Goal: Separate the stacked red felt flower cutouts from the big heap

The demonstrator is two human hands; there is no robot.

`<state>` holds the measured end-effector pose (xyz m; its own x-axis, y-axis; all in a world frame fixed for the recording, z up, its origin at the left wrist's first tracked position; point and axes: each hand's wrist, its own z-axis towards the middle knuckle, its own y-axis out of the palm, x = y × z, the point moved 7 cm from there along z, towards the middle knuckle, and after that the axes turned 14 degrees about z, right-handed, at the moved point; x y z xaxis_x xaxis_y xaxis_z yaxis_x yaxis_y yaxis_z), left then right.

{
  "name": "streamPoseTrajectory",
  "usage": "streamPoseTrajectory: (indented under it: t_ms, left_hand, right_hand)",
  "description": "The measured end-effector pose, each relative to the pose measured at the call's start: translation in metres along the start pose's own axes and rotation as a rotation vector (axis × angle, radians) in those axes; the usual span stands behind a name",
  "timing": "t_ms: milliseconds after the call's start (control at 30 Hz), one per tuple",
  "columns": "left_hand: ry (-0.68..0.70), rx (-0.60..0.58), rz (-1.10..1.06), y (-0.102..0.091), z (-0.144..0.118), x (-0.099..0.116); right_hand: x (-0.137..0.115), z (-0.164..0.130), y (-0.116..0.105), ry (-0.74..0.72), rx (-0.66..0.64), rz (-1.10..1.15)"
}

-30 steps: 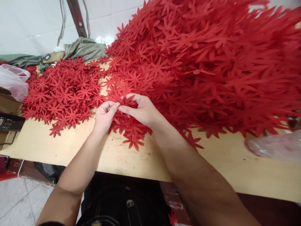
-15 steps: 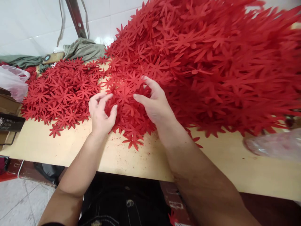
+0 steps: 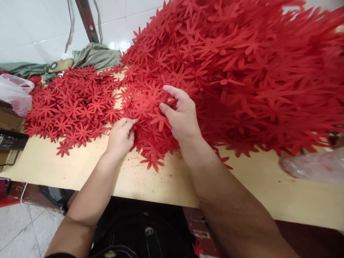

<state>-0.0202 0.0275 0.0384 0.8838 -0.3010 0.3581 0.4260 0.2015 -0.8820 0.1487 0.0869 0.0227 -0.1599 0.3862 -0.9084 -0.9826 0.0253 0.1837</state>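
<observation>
Red flower-shaped pieces (image 3: 160,119), slender rounded petals, matte, thickly heaped

I'm in what looks like a small workshop. My long tabletop (image 3: 161,184) is loaded w/ same-shape red flower pcs (image 3: 153,91): a huge heap (image 3: 228,64) far right & a smaller pile (image 3: 72,104) on the left. Qty says workshop, not home. Red specks (image 3: 138,175) dot the wood-tone surface near me. Left edge: cardboard box (image 3: 10,116) & a plastic bag (image 3: 14,91); another clear bag (image 3: 314,166) on the right. Far side: plain white tiled wall (image 3: 24,27) w/ bare metal upright (image 3: 87,19). Near left, tiled floor (image 3: 18,225) too.
</observation>
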Motion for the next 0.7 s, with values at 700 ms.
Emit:
streamPoseTrajectory:
  t_ms: [700]
  left_hand:
    - [-0.548, 0.224, -1.019, 0.007, 0.006, -0.043]
  right_hand:
    - [-0.003, -0.005, 0.013, 0.155, -0.052, 0.120]
